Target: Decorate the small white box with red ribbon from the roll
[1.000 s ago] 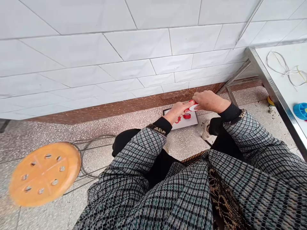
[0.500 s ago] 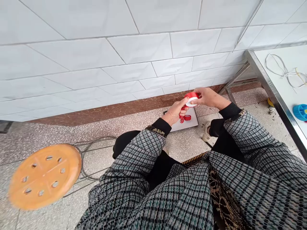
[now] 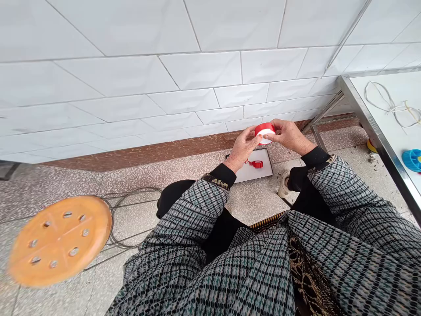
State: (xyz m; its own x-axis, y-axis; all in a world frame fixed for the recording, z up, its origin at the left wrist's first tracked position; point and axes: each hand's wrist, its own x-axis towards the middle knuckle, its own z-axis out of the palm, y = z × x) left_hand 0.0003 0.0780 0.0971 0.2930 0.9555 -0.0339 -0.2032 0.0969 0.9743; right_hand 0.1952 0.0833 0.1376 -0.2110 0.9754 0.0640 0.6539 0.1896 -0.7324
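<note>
Between my two hands, above the floor, is a red-and-white tape roll (image 3: 265,128), red around its rim with a white face turned towards me. My left hand (image 3: 244,147) grips its left side, thumb on the near face. From the right, my right hand (image 3: 288,135) pinches it with the thumb on the white face and the fingers behind, partly hidden. Below them a shallow white tray (image 3: 252,174) with a dark rim lies on the floor. In it is a smaller red round piece (image 3: 258,164) with a red strip running to its left.
An orange stool seat with holes (image 3: 59,241) and metal legs is at lower left. The metal-edged table (image 3: 368,109) at right bears a white cord (image 3: 391,105) and a blue round part (image 3: 412,160). A tiled wall (image 3: 210,66) rises ahead.
My left hand has shifted a little up and right along the roll, and the roll is tilted differently. More of the tray and the red piece shows. The view has shifted slightly.
</note>
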